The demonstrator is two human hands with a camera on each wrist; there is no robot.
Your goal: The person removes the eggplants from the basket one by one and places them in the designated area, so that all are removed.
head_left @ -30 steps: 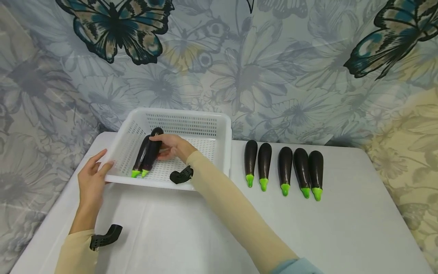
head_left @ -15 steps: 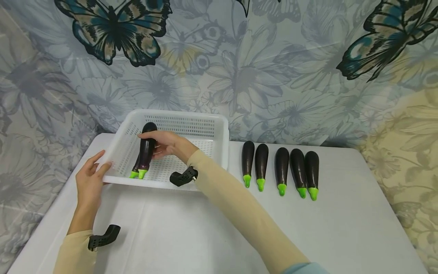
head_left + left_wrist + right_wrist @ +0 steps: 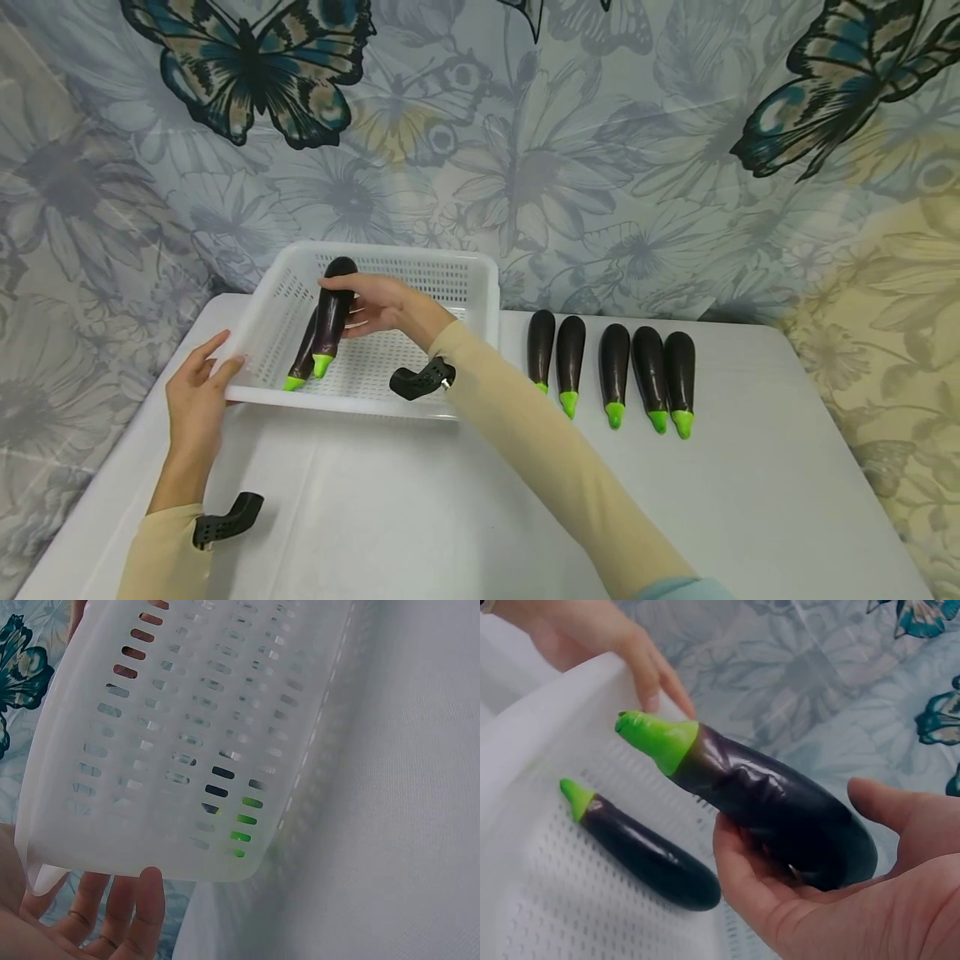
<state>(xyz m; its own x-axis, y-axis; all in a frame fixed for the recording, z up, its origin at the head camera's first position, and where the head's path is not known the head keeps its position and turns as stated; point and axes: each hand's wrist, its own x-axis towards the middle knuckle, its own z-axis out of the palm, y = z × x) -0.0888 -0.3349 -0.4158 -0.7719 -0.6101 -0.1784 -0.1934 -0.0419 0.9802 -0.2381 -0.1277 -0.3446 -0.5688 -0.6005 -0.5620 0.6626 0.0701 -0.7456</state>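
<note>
My right hand (image 3: 390, 304) pinches a dark purple eggplant (image 3: 772, 795) with a bright green stem end. In the right wrist view, thumb and fingers lie on either side of its rounded end. It is tilted and raised above the floor of the white perforated basket (image 3: 480, 333). Below it lies a second eggplant (image 3: 649, 859), on the basket's floor; in the head view the held one partly covers it. With its thumb at the rim and its fingers by the outer wall, my left hand (image 3: 198, 396) grips the basket's left front corner (image 3: 142, 870).
To the basket's right, several eggplants (image 3: 614, 367) lie side by side on the white table (image 3: 420, 500), stems toward me. Behind stands a butterfly-patterned cloth (image 3: 540, 167). My right sleeve (image 3: 555, 450) crosses the basket's front right corner and hides part of one stem.
My right hand has lifted its eggplant off the other's side, first shifting left, then up and right. The other eggplant stays put. My left hand keeps its place at the basket corner.
</note>
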